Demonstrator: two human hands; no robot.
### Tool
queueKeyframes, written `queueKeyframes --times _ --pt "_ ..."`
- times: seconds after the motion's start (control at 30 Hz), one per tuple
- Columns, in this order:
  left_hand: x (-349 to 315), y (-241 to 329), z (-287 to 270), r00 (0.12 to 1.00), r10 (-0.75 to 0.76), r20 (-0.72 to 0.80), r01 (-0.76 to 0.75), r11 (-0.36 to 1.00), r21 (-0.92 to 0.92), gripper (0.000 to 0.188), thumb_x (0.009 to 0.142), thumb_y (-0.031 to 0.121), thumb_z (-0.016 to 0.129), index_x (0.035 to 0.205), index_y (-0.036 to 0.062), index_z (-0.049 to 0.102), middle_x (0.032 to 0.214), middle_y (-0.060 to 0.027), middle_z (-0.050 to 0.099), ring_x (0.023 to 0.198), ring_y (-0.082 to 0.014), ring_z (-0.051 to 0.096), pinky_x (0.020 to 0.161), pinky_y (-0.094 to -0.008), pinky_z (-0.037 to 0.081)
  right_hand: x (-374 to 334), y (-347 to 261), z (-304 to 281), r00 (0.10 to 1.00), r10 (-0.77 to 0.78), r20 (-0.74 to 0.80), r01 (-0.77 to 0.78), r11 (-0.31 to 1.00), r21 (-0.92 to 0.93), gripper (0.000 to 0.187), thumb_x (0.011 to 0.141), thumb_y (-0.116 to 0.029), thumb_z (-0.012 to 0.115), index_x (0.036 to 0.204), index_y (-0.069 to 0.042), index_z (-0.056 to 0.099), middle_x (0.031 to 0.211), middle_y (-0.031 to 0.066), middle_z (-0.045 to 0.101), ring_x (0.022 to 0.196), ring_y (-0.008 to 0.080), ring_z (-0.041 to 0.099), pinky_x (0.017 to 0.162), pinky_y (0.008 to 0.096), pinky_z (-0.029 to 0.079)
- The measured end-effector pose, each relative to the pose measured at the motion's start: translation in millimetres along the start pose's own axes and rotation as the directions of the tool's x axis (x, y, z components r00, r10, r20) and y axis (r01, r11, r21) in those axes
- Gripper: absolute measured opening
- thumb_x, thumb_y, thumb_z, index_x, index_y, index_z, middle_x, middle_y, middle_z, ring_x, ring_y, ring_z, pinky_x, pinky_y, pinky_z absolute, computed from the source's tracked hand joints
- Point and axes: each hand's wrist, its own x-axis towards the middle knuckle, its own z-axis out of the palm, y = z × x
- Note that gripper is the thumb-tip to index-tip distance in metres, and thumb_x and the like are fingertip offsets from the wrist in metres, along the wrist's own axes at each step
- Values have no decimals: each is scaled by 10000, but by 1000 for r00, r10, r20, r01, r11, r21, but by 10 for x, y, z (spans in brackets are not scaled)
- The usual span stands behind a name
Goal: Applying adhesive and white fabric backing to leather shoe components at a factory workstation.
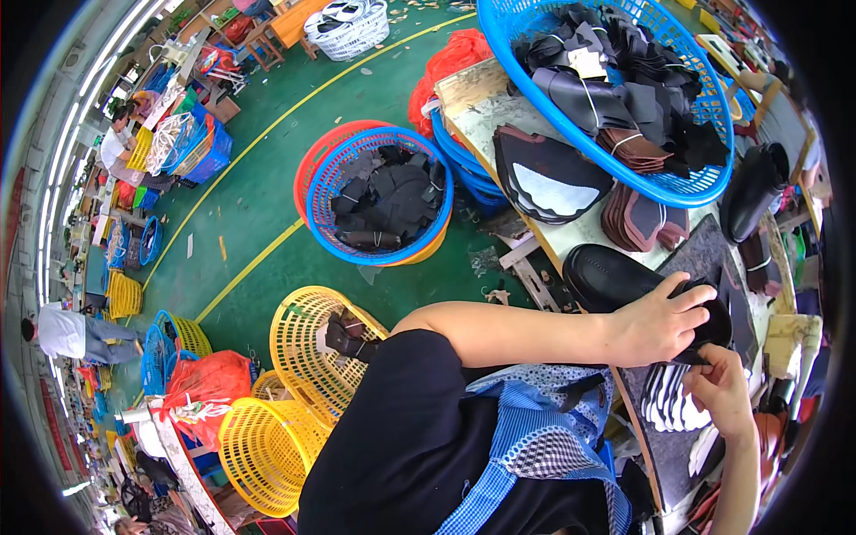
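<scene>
A black leather shoe (pixel 603 275) lies on its side or tilted over the workbench, toe to the left. My left hand (pixel 655 323) is closed over it from above, fingers bent across its upper by the opening. At the shoe's back edge, my right hand (pixel 719 385) pinches the black rim between thumb and fingers; the exact bit held is partly hidden. Just below the hands, white curved pieces (pixel 670 399) lie overlapped in a row on a dark grey mat (pixel 664 455).
Beyond the shoe are stacked dark cut pieces (pixel 548 183), brown-edged bundles (pixel 635 218) and a blue basket (pixel 535 85) of tied black pieces. A black boot (pixel 753 192) stands to the right. On the floor at left are another blue basket (pixel 314 201) and yellow baskets (pixel 259 446).
</scene>
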Motion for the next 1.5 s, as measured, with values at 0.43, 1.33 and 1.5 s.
queueKeyframes --times 0.43,1.33,1.5 --pt "22 -47 -37 999 -11 -42 3 984 -178 204 721 207 690 760 7 688 1170 -148 603 1362 -400 409 1104 -662 323 -81 -57 114 997 57 -61 -44 979 199 180 858 -102 644 987 -15 553 729 67 638 468 97 512 425 230 371" --pt "-204 132 122 975 -3 -221 -65 951 -301 220 794 238 664 841 43 755 1047 -107 630 1359 -311 410 1123 -753 291 -83 -58 426 904 125 -409 -253 927 -276 173 852 43 510 897 41 677 652 65 668 426 77 546 358 210 359" --pt "-163 74 116 960 -109 -258 6 929 -369 244 760 245 675 798 10 728 1054 -114 608 1304 -324 452 1108 -713 330 1 -258 455 895 179 -408 -259 954 -150 170 902 4 521 858 29 684 658 61 679 410 49 481 378 208 361"
